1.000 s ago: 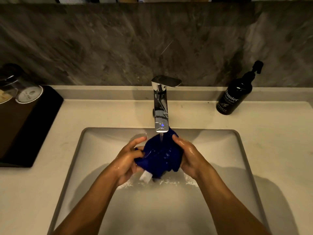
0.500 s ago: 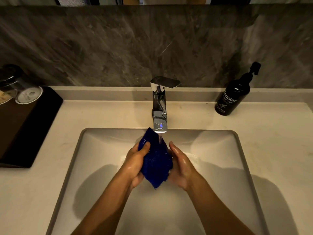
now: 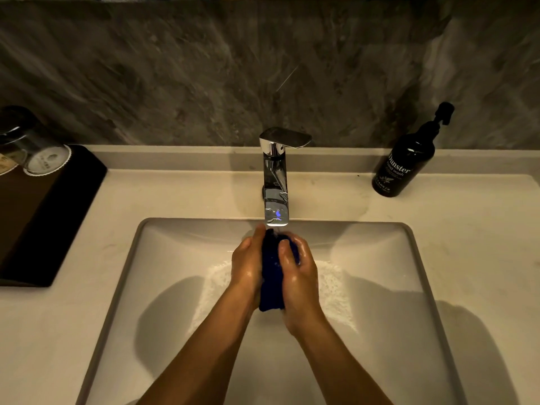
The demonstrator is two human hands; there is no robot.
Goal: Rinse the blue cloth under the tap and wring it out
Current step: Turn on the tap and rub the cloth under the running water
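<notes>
In the head view, the blue cloth is sitting in the middle of the frame, bunched into a narrow upright wad that is showing only as a dark, deep-blue strip between the two palms, with its lower end poking out below them. It is looking wet and compressed, its upper end lying just under the spout of the chrome tap.

The left hand is pressing against the cloth's left side, fingers curled around it and the thumb pointing up toward the spout. The right hand is clamping the cloth from the right, its glistening fingers wrapping over the upper part of the wad. Both hands are grasping the cloth tightly and are hanging above the basin of the sink, where foamy white water is spreading beneath them.

A dark soap bottle is standing on the counter at the upper right of the frame, well apart from the hands. A black tray with upturned glasses is occupying the left edge.
</notes>
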